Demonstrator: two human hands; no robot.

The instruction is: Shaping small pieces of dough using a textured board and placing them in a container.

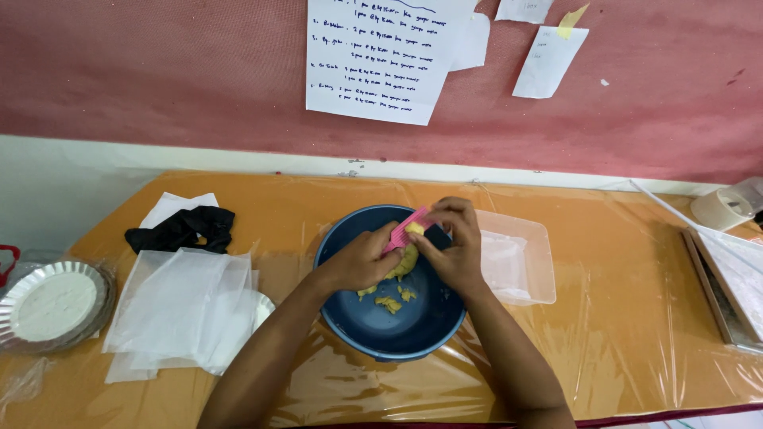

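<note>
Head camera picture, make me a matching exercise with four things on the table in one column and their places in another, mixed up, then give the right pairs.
Things:
1. blue bowl
2. black cloth
3. clear plastic box
4. foil plates

Places:
A. far left end of the table
B. right beside the bowl, on its right
C. middle of the table, under both hands
D. behind the white paper sheets, left of the bowl

Pairs: 1-C, 2-D, 3-B, 4-A
</note>
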